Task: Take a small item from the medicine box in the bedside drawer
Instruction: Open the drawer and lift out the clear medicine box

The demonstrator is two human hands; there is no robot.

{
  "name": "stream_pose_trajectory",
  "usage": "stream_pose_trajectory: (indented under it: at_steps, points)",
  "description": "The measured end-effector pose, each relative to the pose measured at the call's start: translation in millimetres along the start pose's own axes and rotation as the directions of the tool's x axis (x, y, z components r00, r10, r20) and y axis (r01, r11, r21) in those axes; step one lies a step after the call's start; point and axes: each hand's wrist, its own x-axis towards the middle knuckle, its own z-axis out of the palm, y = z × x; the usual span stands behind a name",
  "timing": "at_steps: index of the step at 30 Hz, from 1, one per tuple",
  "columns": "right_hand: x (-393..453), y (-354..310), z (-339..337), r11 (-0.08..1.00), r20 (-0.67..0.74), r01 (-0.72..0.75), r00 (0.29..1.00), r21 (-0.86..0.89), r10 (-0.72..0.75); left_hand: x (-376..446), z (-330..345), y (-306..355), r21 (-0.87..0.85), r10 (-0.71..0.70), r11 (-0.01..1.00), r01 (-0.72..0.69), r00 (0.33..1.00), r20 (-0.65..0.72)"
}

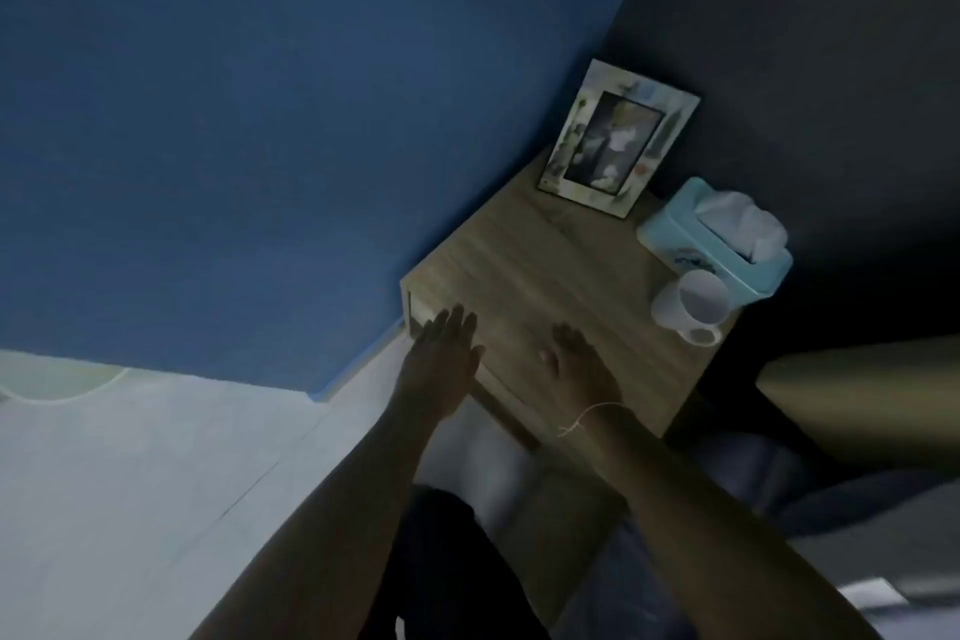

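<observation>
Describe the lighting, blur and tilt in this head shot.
Head view: dim, bluish light; frame rolled, so the bedside table sits diagonally; soft blur on both hands, left hand and right hand; photo frame detail unreadable; right side falls into dark shadow.

Both arms reach forward, left hand (pixel 441 364) and right hand (pixel 576 369) flat, fingers extended.

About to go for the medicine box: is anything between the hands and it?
Yes. No box shows; the drawer front below the nightstand top looks closed. Both the left hand and right hand hover open above it.
</observation>
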Motion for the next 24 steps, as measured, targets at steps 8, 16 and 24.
stream_pose_trajectory:
  at_steps: [8,16,24]
  points:
    - [21,18,61,0.984,-0.216,0.144,0.963,-0.108,-0.164,11,59,-13,-0.053,-0.079,0.996,0.071,0.984,-0.162]
    - [19,34,90,0.955,-0.421,0.295,0.862,-0.037,-0.283,-42,127,11,-0.183,-0.289,0.953,0.241,0.904,-0.315]
    - [22,38,92,0.943,-0.473,0.331,0.826,-0.033,-0.307,-33,173,31,-0.295,-0.369,0.915,0.277,0.870,-0.327]
